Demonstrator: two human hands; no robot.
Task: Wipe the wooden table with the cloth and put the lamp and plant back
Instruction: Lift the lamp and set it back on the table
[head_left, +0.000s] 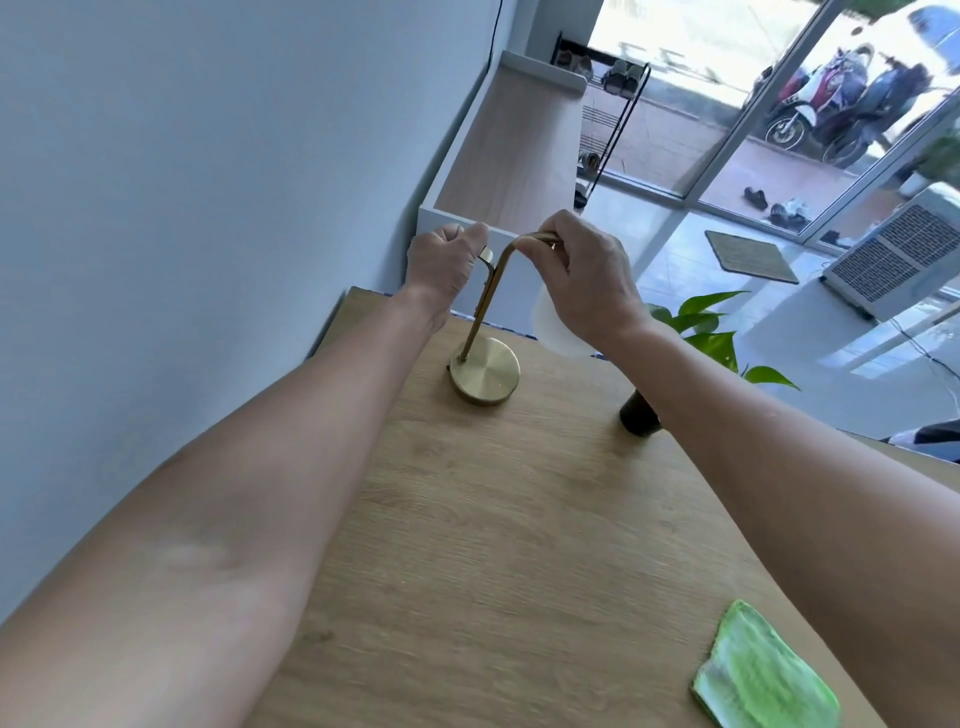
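Note:
A brass lamp (485, 370) stands with its round base on the far left part of the wooden table (519, 545). My right hand (587, 275) grips the bend at the top of its curved stem, hiding part of the white shade (556, 332). My left hand (447, 265) is closed on a small clip or switch beside the stem. The plant (711, 332) in a dark pot (638, 413) sits on the table to the right of the lamp, partly behind my right forearm. A folded green cloth (763, 675) lies at the near right.
A pale wall runs along the table's left side. Beyond the far edge stand a white and wood bench (514, 150), a shoe rack (608, 104) and a white air cooler (898, 254) on the tiled floor by glass doors.

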